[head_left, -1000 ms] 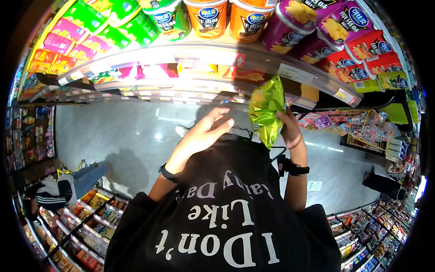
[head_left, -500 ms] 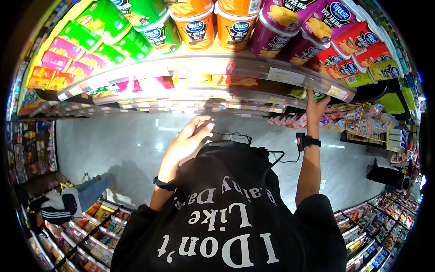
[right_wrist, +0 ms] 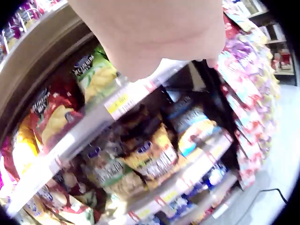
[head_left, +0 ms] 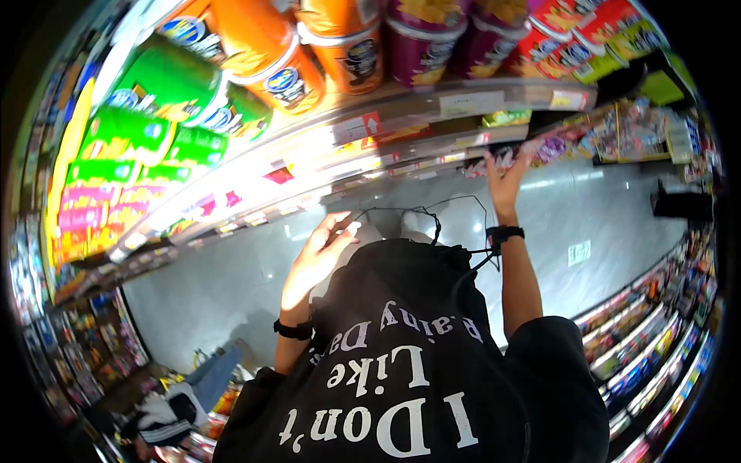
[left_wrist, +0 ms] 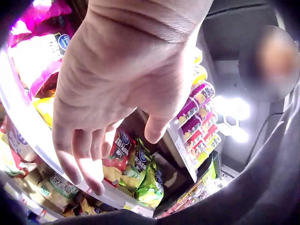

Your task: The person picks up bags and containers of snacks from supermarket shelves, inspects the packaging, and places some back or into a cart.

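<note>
Near the shelf's lower edge in the head view, the right hand (head_left: 505,184) is raised with fingers extended and nothing visible in it. In the right wrist view the same hand (right_wrist: 157,40) covers the top, its fingertips mostly hidden, beside a shelf rail (right_wrist: 89,119) and a green chip bag (right_wrist: 99,77). That level also holds a red bag (right_wrist: 55,112). The left hand (head_left: 318,251) hangs in front of the torso, fingers loosely bent and empty; the left wrist view shows this hand (left_wrist: 119,89) before shelved bags, including a shiny green one (left_wrist: 151,186).
Orange tubs (head_left: 351,58), green tubs (head_left: 166,81) and purple tubs (head_left: 424,50) line the upper shelf. Pink packages (right_wrist: 243,108) hang at the shelf's right end. A thin cable (head_left: 471,197) loops near the right wrist. Another person (head_left: 174,413) is at the lower left.
The right hand held the green bag one second ago, then reached to the shelf; now it is lower, without a visible bag. The head view has rotated, and the left hand remains near the torso.
</note>
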A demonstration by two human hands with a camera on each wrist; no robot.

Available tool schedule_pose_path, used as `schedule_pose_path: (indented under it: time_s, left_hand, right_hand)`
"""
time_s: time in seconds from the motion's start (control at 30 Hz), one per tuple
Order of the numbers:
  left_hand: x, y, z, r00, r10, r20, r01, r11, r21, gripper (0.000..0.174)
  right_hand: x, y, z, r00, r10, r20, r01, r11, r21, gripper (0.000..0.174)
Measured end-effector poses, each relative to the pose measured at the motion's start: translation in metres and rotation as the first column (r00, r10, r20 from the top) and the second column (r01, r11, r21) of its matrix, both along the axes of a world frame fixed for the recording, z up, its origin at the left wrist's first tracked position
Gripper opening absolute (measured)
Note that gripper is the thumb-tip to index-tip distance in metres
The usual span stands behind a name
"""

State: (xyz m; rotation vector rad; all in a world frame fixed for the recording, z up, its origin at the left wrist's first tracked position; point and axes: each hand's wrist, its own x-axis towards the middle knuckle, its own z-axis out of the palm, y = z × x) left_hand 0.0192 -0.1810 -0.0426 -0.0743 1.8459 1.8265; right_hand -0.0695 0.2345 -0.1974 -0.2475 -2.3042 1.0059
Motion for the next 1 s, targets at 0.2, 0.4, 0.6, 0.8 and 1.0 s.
schedule_pose_path:
  time_s: [0.2, 0.4, 0.6, 0.8, 1.0]
  left_hand:
    - [-0.053, -0.004, 0.001, 0.939, -0.340, 0.055, 0.344, 0.934, -0.096, 0.041]
    - [-0.087, 0.027, -0.003, 0.720, -0.675, 0.163, 0.691, 0.720, -0.071, 0.044]
    - [-0.063, 0.083, -0.018, 0.582, -0.777, 0.238, 0.809, 0.584, -0.071, 0.039]
    - [0.033, 0.163, -0.006, 0.379, -0.914, 0.145, 0.925, 0.372, -0.076, 0.036]
    - [0.180, 0.224, 0.016, 0.172, -0.983, 0.068, 0.981, 0.165, -0.100, 0.040]
  right_hand:
    - [0.250, -0.049, -0.100, 0.490, -0.009, 0.872, 0.248, 0.960, -0.129, 0.081]
    - [0.547, -0.217, -0.149, 0.213, -0.025, 0.977, 0.855, 0.489, -0.174, 0.043]
    - [0.589, -0.403, -0.073, 0.182, -0.227, 0.957, 0.978, -0.059, -0.200, 0.034]
    - [0.627, -0.527, -0.159, 0.310, -0.329, 0.892, 0.901, -0.196, -0.386, 0.028]
    - [0.673, -0.527, -0.165, 0.336, -0.376, 0.863, 0.813, -0.347, -0.468, 0.024]
